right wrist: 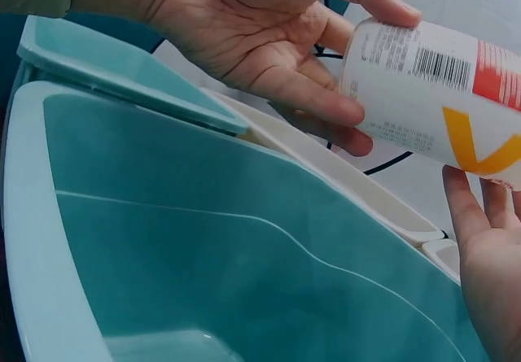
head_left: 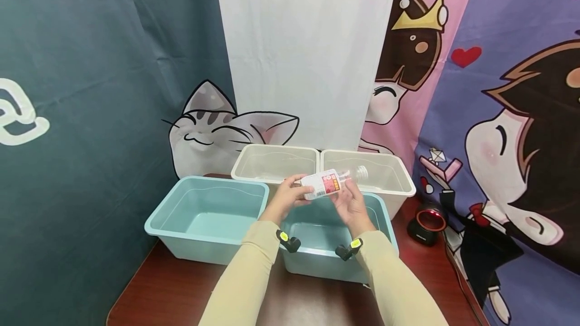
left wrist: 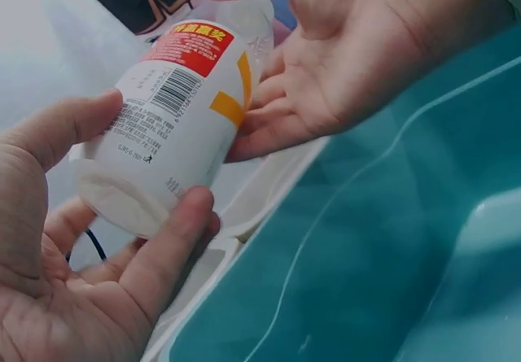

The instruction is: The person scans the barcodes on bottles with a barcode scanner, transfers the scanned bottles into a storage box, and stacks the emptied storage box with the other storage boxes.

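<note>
A plastic bottle (head_left: 322,184) with a clear neck and a white label is held in the air over the right blue bin (head_left: 312,223). The label carries a red panel, a barcode and yellow marks. My left hand (head_left: 286,197) grips its base end, thumb on the label and fingers beneath, as the left wrist view shows. Near the neck my right hand (head_left: 351,208) holds the other end, its fingers under the bottle (left wrist: 163,118) and its thumb by the neck. In the right wrist view the neck end of the bottle (right wrist: 407,93) is cut off.
Another blue bin (head_left: 206,238) stands to the left on the red-brown table (head_left: 190,291). Behind are two cream bins, a left one (head_left: 276,151) and a right one (head_left: 399,175). A black scanner (head_left: 426,225) with a red light and a cable sits at the right.
</note>
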{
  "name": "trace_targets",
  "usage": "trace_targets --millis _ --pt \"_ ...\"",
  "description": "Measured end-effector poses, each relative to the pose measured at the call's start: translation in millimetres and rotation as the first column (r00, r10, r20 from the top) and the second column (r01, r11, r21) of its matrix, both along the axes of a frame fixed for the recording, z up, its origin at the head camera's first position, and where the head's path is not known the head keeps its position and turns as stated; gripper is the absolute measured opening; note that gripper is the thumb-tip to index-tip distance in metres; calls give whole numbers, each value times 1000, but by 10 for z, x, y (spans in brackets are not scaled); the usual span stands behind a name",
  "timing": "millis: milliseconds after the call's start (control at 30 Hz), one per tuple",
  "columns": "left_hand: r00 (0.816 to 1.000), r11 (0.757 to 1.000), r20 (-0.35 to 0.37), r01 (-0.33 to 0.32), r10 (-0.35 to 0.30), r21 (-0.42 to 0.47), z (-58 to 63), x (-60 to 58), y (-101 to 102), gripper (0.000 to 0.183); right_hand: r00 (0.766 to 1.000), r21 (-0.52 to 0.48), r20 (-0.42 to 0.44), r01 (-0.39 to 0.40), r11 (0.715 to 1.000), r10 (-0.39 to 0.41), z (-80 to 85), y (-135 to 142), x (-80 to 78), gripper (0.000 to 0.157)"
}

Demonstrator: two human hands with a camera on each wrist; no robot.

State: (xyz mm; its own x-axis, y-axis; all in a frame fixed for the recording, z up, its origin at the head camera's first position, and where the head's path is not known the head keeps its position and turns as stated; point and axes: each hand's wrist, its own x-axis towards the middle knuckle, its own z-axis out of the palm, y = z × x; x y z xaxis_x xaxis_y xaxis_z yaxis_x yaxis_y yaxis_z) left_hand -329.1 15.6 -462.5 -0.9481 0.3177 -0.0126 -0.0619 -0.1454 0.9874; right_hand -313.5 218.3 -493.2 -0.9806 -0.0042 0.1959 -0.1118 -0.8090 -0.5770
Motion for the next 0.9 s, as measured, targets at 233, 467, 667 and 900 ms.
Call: trace_targets --millis 233,467,667,900 --pt "995 1000 96 6 -6 -6 27 2 -5 49 999 -2 39 2 1000 -2 -52 15 -31 36" --pt "998 999 61 2 0 -34 13 9 7 52 995 74 64 75 994 -80 -92 28 -80 23" --pt "995 983 -103 -39 21 -181 -2 26 -6 70 980 104 146 125 987 -139 -81 40 -94 18" --pt "956 936 -294 -98 -6 -337 17 55 18 77 977 87 172 113 990 -127 -57 55 -91 18"
